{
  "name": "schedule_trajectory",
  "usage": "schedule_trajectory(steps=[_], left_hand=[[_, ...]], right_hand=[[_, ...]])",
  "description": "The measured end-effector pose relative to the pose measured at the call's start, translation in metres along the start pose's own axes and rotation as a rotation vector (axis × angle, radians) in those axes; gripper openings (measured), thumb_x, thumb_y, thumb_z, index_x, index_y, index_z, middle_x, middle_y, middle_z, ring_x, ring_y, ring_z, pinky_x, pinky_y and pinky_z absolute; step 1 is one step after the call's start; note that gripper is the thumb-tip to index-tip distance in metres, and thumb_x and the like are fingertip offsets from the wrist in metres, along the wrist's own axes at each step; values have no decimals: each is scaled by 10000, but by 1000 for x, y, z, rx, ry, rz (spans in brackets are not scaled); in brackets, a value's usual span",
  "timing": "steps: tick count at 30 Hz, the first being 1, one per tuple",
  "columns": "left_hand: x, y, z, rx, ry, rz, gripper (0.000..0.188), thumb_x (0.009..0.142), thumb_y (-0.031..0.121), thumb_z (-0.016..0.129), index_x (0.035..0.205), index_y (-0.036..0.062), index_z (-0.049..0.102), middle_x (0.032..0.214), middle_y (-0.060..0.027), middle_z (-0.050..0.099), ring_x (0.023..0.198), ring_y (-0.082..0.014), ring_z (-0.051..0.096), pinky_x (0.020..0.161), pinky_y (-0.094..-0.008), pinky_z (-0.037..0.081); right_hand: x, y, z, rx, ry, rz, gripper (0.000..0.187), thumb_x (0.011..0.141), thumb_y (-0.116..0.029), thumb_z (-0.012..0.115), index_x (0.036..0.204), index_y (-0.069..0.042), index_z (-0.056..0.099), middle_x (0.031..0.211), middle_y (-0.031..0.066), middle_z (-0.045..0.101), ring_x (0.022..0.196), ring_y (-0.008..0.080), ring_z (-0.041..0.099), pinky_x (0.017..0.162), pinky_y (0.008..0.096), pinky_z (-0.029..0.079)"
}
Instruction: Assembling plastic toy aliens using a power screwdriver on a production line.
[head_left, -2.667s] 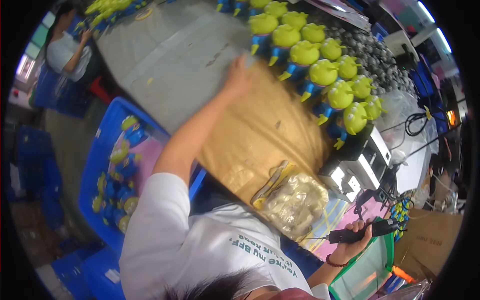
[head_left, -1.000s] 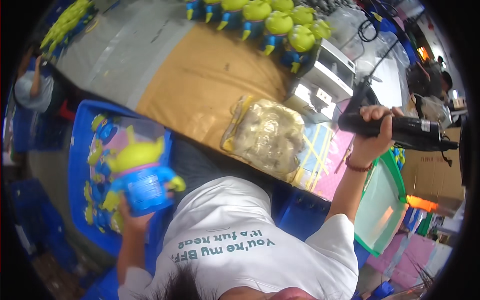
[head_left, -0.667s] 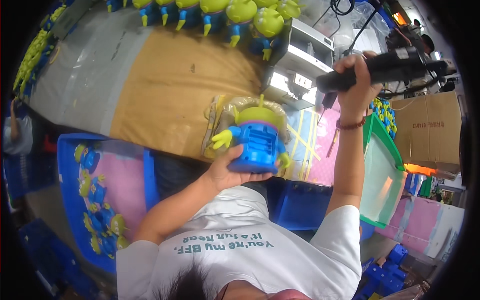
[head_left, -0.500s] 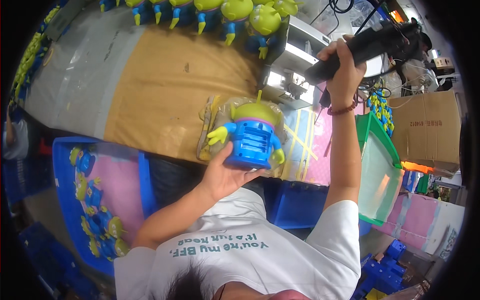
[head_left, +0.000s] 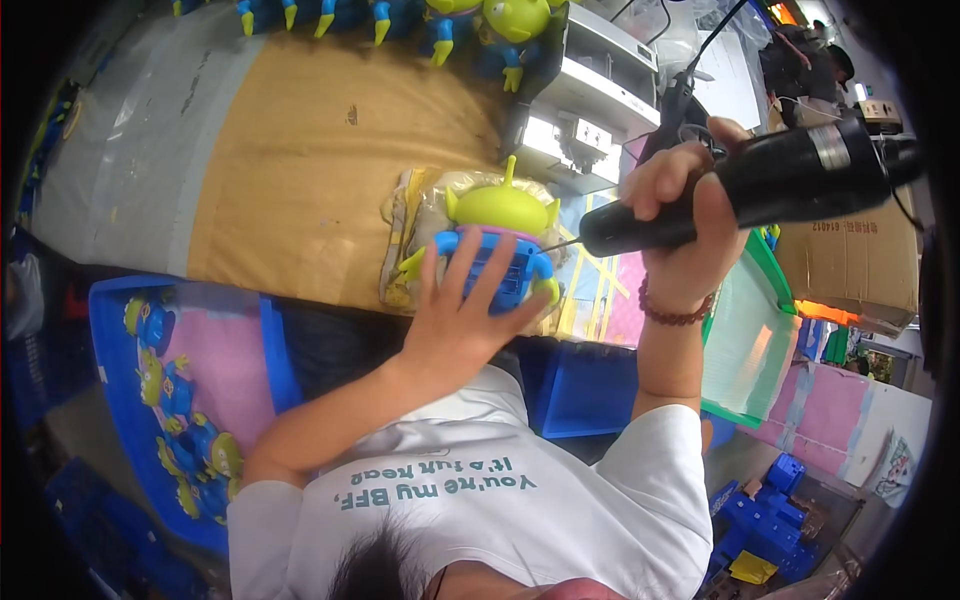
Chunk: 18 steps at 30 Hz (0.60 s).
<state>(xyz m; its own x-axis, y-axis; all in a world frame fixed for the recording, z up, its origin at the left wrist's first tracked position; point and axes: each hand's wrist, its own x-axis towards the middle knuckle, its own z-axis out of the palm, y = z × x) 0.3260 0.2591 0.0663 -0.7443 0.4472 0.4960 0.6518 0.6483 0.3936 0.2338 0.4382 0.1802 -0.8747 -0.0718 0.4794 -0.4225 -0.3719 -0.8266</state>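
Note:
A green and blue three-eared toy figure (head_left: 500, 207) lies on a plastic-covered pad (head_left: 403, 215), its back facing up. My left hand (head_left: 450, 318) rests on that back with its fingers spread, partly covering the slotted blue compartment. In my right hand (head_left: 690, 225) is a black electric screwdriver (head_left: 800, 180), held nearly level with the fingers wrapped around it. Its thin bit (head_left: 560, 245) points left to the edge of the toy's back, by the shoulder. I cannot tell whether the tip touches.
Several like figures (head_left: 515, 20) stand along the far side of the brown-covered table (head_left: 300, 150). A white metal device (head_left: 600, 90) sits beyond the pad. To the left, a blue bin (head_left: 125, 400) holds more figures. At the right are a green-rimmed tray (head_left: 745, 370) and a cardboard box (head_left: 850, 265).
My left hand has shifted from gripping the toy's lower edge to lying across its back. The toy now lies flatter. My right hand has brought the screwdriver down and nearer, its bit at the toy.

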Motion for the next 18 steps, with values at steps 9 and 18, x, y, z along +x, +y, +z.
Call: schedule_trajectory(steps=[9,18], left_hand=[[0,-13,37,125,8,-20,441,809,244,623,1228,363,552,1452,-196,353,1270,-504,385,996,-593,362],[-3,-15,37,-6,-4,-43,378,793,204,622,1168,255,623,1454,-194,367,1287,-500,355,1041,-567,322]], right_hand=[[-24,19,4,-92,-90,-20,502,846,-6,626,1258,-14,338,748,131,578,632,218,597,609,352,528],[-34,50,-8,-23,-395,-121,538,721,69,633,1205,-68,444,752,101,581,640,234,602,579,340,510]])
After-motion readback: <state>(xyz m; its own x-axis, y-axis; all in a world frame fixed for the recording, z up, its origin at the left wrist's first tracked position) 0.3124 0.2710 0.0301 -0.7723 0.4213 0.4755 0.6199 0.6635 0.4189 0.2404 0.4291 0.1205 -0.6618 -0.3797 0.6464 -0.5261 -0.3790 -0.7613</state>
